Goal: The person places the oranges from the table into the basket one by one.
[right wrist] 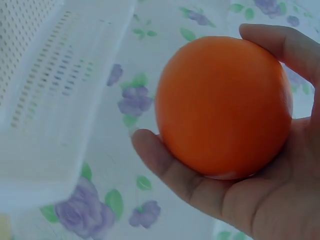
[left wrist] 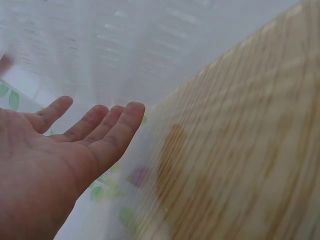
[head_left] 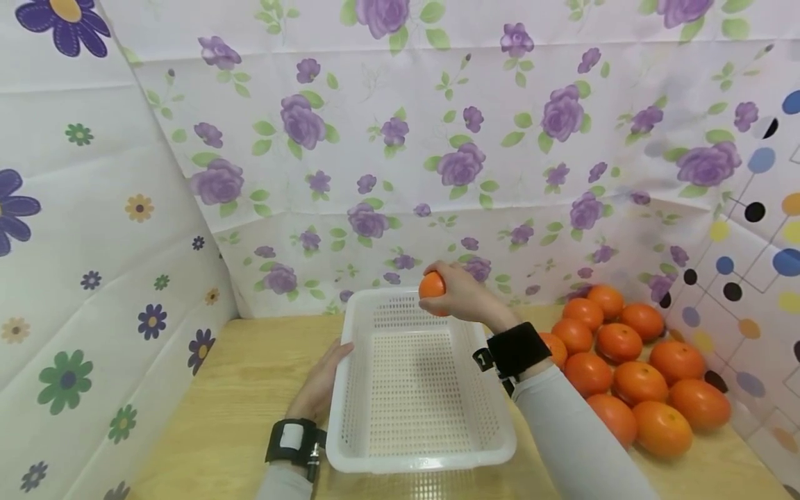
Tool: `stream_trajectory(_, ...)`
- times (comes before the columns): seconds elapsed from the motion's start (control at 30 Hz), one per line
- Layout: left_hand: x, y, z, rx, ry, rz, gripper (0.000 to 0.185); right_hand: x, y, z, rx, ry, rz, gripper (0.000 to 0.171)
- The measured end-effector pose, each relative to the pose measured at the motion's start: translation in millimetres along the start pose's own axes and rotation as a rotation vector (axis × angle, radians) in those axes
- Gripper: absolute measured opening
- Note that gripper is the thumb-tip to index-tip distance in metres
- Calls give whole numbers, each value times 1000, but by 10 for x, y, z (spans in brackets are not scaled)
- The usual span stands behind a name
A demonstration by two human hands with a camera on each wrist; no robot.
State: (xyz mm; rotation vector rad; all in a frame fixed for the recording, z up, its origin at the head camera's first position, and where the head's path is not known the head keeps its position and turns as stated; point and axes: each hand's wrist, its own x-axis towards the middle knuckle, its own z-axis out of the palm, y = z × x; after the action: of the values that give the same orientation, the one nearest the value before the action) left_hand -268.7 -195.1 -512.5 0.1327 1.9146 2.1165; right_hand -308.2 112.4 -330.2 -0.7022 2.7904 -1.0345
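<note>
The right hand (head_left: 459,295) holds an orange (head_left: 432,286) in a curled grip, fingers and thumb wrapped round it, above the far right corner of the white basket (head_left: 375,444). The left hand (head_left: 321,382) lies flat, fingers straight, against the basket's left wall on the bench (head_left: 219,417), holding nothing.

This looks like the carrying step: fruit lifted from the pile of oranges (head_left: 637,368) at the right and brought over the basket, which has nothing in it yet. The next move would seem to call for lowering the hand inside the rim and loosening the fingers gently so the orange does not roll.

The left wrist view is blurred; only the palm, the basket wall and wood grain can be made out. The right sleeve (head_left: 575,444) hides part of the pile.
</note>
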Motion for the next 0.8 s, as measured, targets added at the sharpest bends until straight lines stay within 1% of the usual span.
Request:
stream_trajectory(0.17,2,-8,-2,-6,-9,0,75,162,52,144,28,5,-3,58)
stream_trajectory(0.37,4,-20,-2,-17,-12,-8,76,312,76,324,51,-31,8,60)
stream_trajectory(0.53,9,-23,15,-37,-1,-14,77,447,56,465,70,-49,13,61)
stream_trajectory(0.67,15,-25,34,-39,6,-19,80,543,86,584,74,-63,23,64)
stream_trajectory(0.8,-10,-5,29,-39,5,-21,79,613,118,707,82,-75,27,63)
